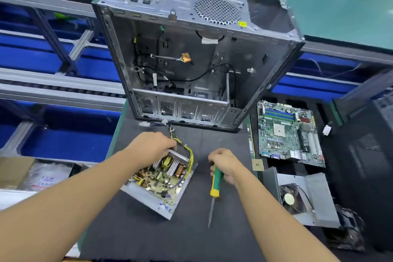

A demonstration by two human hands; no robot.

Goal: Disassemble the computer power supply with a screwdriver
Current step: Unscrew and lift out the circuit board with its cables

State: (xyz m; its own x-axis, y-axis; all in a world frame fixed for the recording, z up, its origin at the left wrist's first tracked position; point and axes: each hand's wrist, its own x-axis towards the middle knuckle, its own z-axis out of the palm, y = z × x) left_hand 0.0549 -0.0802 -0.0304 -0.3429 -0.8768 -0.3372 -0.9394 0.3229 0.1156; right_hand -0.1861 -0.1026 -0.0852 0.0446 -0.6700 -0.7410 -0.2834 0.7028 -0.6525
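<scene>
Fingers [171,144] of the left hand [152,144] curl round the open PSU's [161,181] far edge, on the bench [138,236] just before the case [191,59]; right hand [225,162] grips the screwdriver [215,183]. Risk: tugging snags the yellow wires [189,155], or the PSU slips

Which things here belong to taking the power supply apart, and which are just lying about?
In the job: power supply, screwdriver, left hand, right hand.
Lying about: case, motherboard, fan.
</scene>
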